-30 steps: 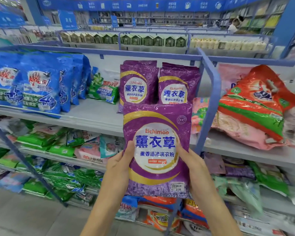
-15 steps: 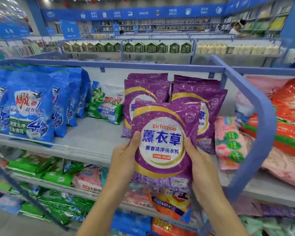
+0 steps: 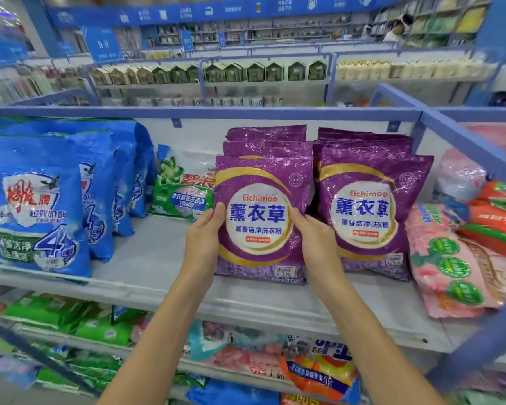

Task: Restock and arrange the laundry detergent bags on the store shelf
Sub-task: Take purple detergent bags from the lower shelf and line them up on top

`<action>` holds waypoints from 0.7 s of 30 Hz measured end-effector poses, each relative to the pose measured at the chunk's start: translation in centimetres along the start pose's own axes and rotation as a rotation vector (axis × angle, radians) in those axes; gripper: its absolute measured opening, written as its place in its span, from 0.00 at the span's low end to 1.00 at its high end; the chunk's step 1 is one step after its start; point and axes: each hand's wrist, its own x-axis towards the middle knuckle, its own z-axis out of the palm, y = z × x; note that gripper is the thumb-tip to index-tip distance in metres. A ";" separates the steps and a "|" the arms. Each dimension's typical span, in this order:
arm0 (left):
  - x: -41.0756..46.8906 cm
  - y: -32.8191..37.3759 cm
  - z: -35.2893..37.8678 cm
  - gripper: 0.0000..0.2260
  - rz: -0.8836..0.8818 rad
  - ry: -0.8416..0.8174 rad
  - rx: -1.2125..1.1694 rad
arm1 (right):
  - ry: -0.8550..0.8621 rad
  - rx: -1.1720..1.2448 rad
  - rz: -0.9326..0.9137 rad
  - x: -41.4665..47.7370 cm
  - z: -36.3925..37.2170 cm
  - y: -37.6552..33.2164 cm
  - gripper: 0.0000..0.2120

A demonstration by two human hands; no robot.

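The front purple bag (image 3: 260, 217) hides all but the thumbs of the left hand (image 3: 202, 241) and right hand (image 3: 317, 242). The rear purple bags (image 3: 266, 135) show only top strips, and print on the price sticker (image 3: 287, 271) is too small to read.

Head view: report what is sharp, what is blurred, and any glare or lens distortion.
Head view: the purple lavender detergent bag, gripped by the left hand and right hand, is sharp; the far aisle shelves and frame edges are smeared; light glints off its crinkled film; the blue shelf rail at right splays with wide-angle distortion.
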 end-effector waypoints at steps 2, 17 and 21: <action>0.9 -0.1 -0.3 0.09 0.012 -0.041 -0.004 | 0.088 -0.063 -0.026 0.4 0.2 0.1 0.15; 1.1 -0.3 -5.2 0.42 0.002 -0.383 0.629 | 0.057 -0.736 -0.056 -4.3 -1.0 3.6 0.38; 1.2 -1.3 -4.8 0.31 0.150 -0.321 0.743 | 0.178 -0.762 -0.103 -3.0 -0.1 4.3 0.30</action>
